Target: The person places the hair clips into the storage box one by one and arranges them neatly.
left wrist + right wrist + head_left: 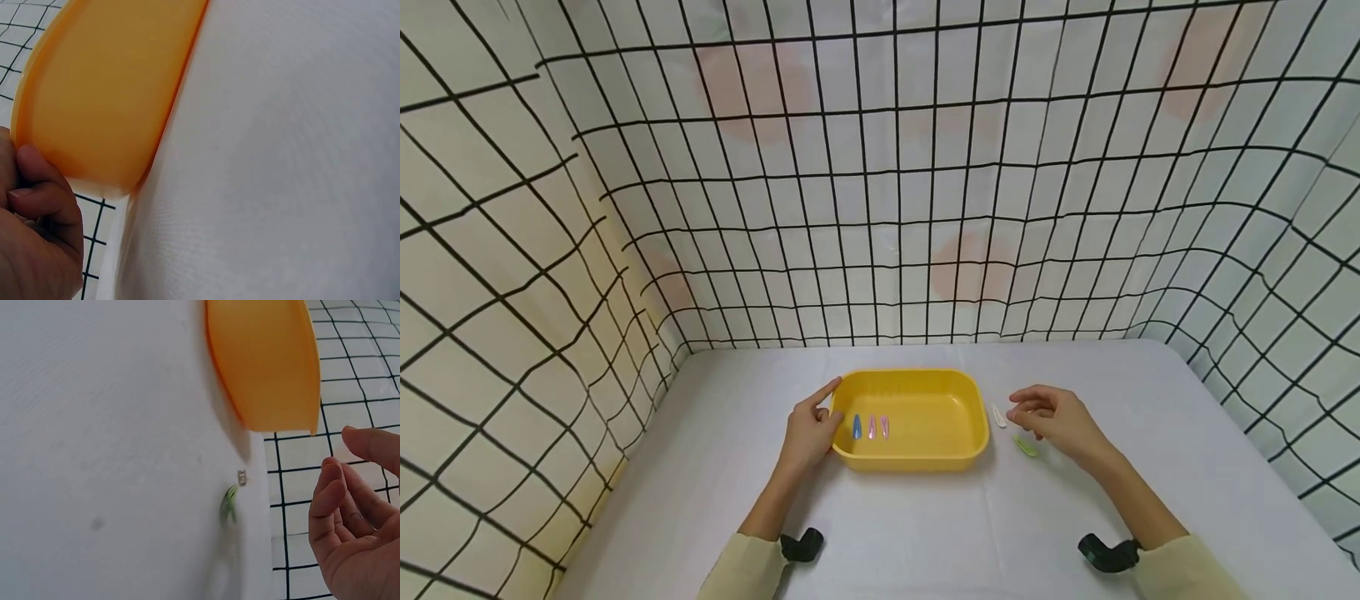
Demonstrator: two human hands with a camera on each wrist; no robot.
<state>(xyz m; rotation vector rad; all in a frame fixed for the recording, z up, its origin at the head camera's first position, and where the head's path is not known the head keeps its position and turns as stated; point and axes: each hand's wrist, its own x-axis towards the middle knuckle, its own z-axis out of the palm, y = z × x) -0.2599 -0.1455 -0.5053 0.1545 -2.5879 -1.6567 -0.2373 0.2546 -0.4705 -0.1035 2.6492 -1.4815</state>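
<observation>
A yellow tray [910,463] lies on the table with a blue hair clip [857,427] and two pink clips [878,427] in its left part. The left hand [808,429] grips the tray's left rim, thumb at the edge; the left wrist view shows this hand [47,231] at the tray's corner [94,125]. To the right of the tray lie a white clip [998,416] and a green clip [1025,447]. Just above them hovers the right hand [1063,421], holding nothing. In the right wrist view its fingers [331,494] are loosely bent, thumb apart, beside the green clip [229,504].
A white cloth covers the table [910,533]. Black wire grid [895,200] stands at the back and along both sides, with pale sheeting behind it. Each wrist bears a dark strap piece [802,545].
</observation>
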